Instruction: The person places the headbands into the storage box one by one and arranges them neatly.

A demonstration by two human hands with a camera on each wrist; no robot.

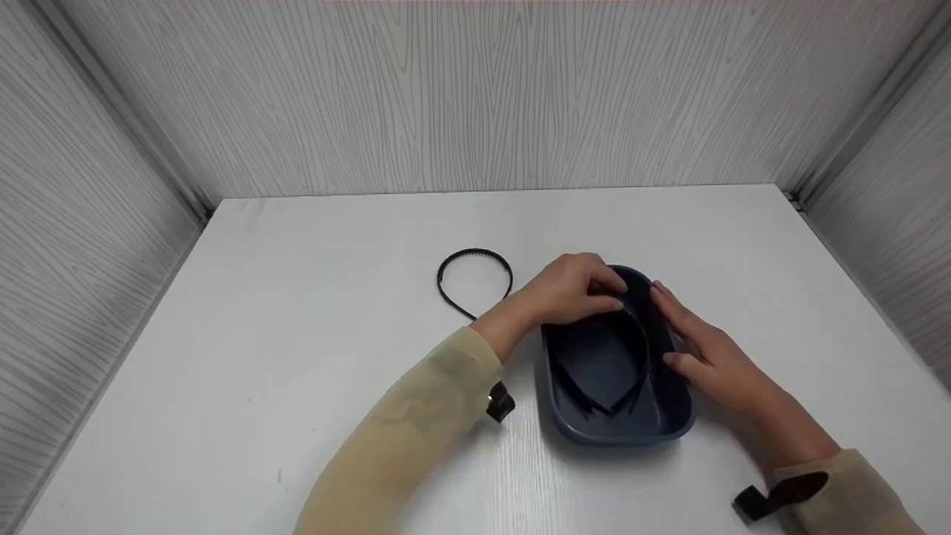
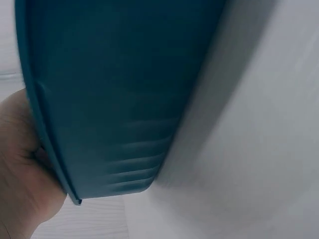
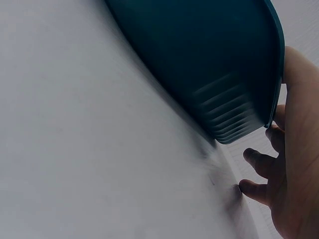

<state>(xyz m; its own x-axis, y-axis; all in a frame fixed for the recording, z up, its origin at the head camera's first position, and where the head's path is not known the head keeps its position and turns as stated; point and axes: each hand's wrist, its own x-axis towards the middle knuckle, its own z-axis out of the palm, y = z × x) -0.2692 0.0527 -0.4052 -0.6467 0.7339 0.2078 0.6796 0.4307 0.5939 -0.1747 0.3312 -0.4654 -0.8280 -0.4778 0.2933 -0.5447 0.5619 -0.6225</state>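
Observation:
A dark blue plastic bin (image 1: 617, 438) stands on the table, its ribbed outer wall filling much of both wrist views. Inside it lie black headbands (image 1: 640, 371), their ends towards the near side; they overlap, so I cannot count them. My left hand (image 1: 568, 290) reaches over the bin's left rim, thumb and fingers bent at the top of a headband, which it appears to pinch. My right hand (image 1: 713, 360) holds the bin's right wall, thumb over the rim and fingers along the side. In the right wrist view, some fingers (image 3: 259, 162) spread off the wall.
Another black toothed headband (image 1: 475, 251) lies on the white table (image 1: 334, 297), left of the bin and partly behind my left forearm. Pale wood-grain panels (image 1: 446, 96) rise at the back and both sides. Black straps with small mounts (image 1: 501, 402) sit at both wrists.

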